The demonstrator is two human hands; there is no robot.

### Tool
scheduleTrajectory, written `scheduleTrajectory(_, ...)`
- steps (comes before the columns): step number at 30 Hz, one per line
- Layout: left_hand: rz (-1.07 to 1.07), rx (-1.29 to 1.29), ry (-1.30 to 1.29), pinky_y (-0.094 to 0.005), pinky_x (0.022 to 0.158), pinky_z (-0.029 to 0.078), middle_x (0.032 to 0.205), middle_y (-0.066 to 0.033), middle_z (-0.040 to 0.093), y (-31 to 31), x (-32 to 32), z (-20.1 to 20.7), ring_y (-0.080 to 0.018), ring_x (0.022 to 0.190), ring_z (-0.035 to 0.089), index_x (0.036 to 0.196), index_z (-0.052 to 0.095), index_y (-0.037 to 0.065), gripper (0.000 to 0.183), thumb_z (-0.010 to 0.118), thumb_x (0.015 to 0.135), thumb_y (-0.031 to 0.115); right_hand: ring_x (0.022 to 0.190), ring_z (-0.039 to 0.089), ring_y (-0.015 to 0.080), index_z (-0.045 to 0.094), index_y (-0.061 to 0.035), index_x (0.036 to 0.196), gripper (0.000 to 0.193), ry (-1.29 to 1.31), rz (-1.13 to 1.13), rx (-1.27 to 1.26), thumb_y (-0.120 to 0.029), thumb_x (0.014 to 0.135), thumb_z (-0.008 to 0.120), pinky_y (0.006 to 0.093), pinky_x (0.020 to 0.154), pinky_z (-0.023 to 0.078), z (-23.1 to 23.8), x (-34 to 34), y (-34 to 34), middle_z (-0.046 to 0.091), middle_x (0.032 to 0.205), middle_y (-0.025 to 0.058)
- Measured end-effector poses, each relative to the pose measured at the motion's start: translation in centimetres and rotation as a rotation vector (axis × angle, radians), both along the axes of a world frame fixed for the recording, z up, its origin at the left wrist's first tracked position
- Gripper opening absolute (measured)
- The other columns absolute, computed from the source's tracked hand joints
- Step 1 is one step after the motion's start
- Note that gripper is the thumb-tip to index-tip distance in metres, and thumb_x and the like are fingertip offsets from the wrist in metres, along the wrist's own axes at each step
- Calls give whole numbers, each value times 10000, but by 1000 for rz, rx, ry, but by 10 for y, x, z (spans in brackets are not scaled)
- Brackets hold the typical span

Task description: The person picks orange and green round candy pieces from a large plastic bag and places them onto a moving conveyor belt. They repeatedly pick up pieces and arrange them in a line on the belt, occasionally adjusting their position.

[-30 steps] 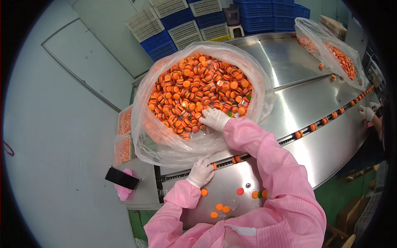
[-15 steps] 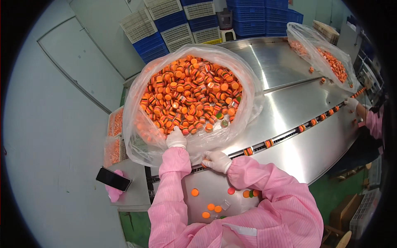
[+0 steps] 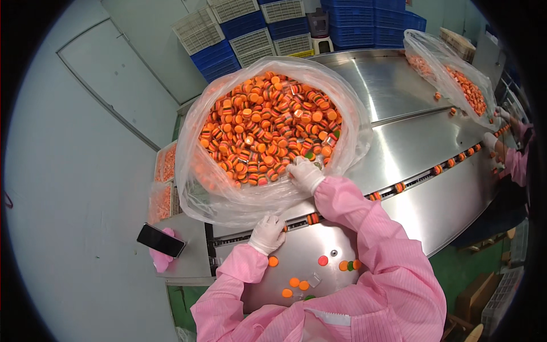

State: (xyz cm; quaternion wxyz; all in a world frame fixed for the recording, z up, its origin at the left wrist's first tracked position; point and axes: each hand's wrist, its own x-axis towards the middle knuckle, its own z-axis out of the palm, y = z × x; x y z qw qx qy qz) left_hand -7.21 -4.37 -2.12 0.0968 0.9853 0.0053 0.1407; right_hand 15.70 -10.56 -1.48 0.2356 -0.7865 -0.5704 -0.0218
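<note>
My left hand (image 3: pixel 268 234), in a white glove, is closed at the conveyor slot, its fingers on a layered orange candy (image 3: pixel 285 227) that partly shows beside the fingertips. My right hand (image 3: pixel 306 174), gloved too, reaches over the near rim of a big clear plastic bag (image 3: pixel 191 171). Its fingers are bent together against the near right side of the candy heap (image 3: pixel 256 125); what they hold is hidden. These candies are round, with orange ends and red, green and dark layers. Another candy (image 3: pixel 313 218) sits in the conveyor slot (image 3: pixel 296 225) right of my left hand.
Loose orange discs (image 3: pixel 294 282), a red disc (image 3: pixel 323 260) and clear plastic bits lie on the steel table (image 3: pixel 399 211) near me. A phone (image 3: pixel 160 240) rests at left. A co-worker's gloved hand (image 3: pixel 490 141) is at the conveyor's far right, near another bag (image 3: pixel 450 71). Crates (image 3: pixel 245 40) stand behind.
My left hand has moved from the bag's edge down to the conveyor slot. My right hand has gone from the slot up into the bag. Candies in the slot have shifted rightward.
</note>
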Motion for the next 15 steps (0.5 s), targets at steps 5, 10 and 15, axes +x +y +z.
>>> scheduleTrajectory(5,-109,-58,-50,-386,722,443,834,-101,524,2,10,28,-304,826,514,820,576,77,144,619,698,137,868,538,366,499,-20,912,184,104,-44,128,-128,768,539,437,748,447,-12,0,-3,528,897,189)
scheduleTrajectory(10,364,-98,-105,-404,713,464,897,-138,540,72,62,13,-315,813,562,921,583,91,182,591,748,149,770,542,334,524,-26,861,160,142,293,204,-109,727,553,409,682,461,6,-81,-36,523,793,156)
scheduleTrajectory(15,681,42,315,-408,714,503,984,-166,541,82,117,8,-320,873,598,985,558,103,233,576,774,200,865,538,281,548,-76,829,139,-101,375,376,-166,727,576,364,729,450,-28,-120,-54,529,881,115)
